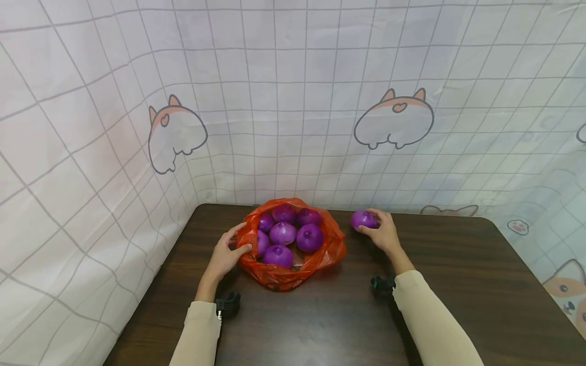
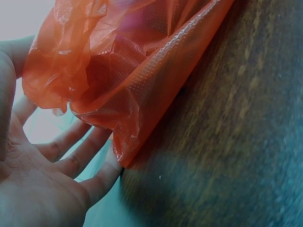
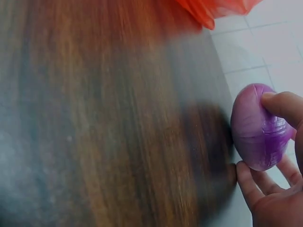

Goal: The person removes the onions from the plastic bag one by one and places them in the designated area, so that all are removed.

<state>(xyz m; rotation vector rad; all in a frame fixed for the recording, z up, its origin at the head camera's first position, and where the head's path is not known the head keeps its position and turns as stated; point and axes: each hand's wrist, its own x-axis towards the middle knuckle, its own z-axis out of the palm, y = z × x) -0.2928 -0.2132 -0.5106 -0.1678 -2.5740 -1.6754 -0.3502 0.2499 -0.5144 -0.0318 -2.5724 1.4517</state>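
Observation:
A red plastic bag [image 1: 270, 277] lies wide open on the dark table, with several glossy purple onions [image 1: 282, 233] inside. At its left side my left hand [image 1: 225, 257] holds the rim, thumb over the edge and fingers along the outside. The left wrist view shows the crinkled bag [image 2: 128, 90] between thumb [image 2: 5, 109] and spread fingers. To the right of the bag, my right hand [image 1: 383, 231] grips one purple onion [image 1: 363, 219] near the table's back edge. In the right wrist view the thumb presses on this onion [image 3: 258, 127] and the fingers curl beneath it.
The dark wooden table [image 1: 316, 325] ends at the back against a white gridded cloth [image 1: 293, 112] printed with cartoon animals. This cloth also hangs along the left and right sides. A black wrist device [image 1: 228, 304] is strapped on the left wrist, another [image 1: 382, 284] on the right.

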